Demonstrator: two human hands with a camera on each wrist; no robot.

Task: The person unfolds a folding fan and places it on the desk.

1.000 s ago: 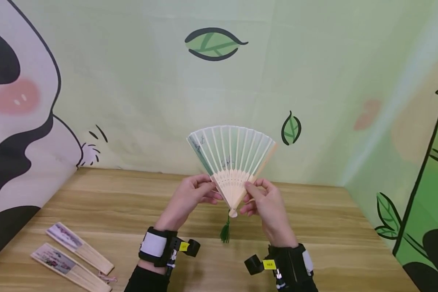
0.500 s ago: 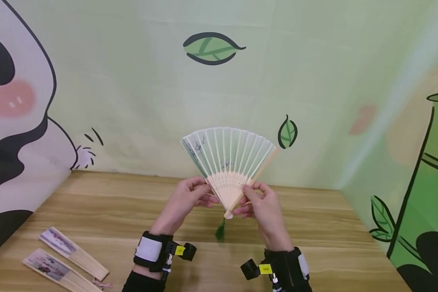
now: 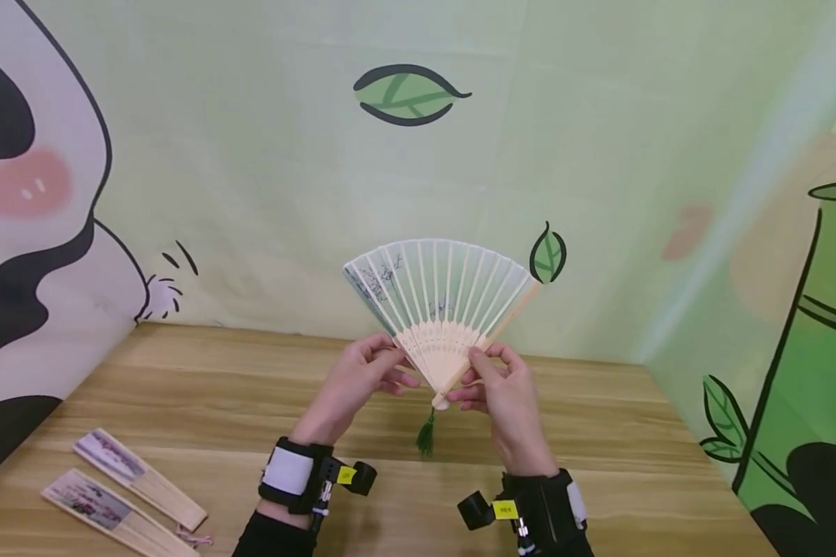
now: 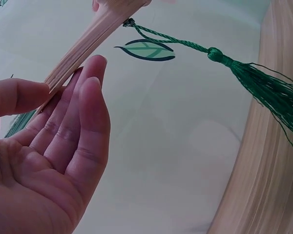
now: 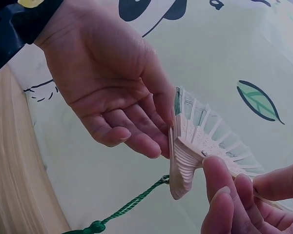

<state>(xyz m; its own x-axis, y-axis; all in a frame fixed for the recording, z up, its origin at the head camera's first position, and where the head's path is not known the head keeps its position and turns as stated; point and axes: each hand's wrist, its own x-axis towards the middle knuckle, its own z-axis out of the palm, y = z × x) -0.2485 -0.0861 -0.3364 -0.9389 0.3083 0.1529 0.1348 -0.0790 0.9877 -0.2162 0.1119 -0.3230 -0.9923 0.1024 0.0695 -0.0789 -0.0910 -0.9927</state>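
A pale green folding fan (image 3: 446, 286) with light wooden ribs is spread partway and held up over the table. My left hand (image 3: 362, 379) pinches its left outer rib between thumb and fingers. On the opposite side, my right hand (image 3: 512, 398) pinches the right outer rib, with its lower fingers near the pivot. From the pivot hangs a green tassel (image 3: 426, 435), seen large in the left wrist view. In the right wrist view the ribs (image 5: 183, 165) stack at the pivot, between the left hand (image 5: 117, 83) and the right hand's fingers (image 5: 222, 195).
Two folded fans with printed panels, an upper one (image 3: 139, 476) and a lower one (image 3: 111, 510), lie at the front left of the wooden table (image 3: 599, 433). Behind stands a green backdrop (image 3: 251, 155) with a panda, leaves and bamboo.
The fan has been spread somewhat wider, its right edge moving outward to the right. Both hands keep their hold on the outer ribs. The head view has shifted slightly.
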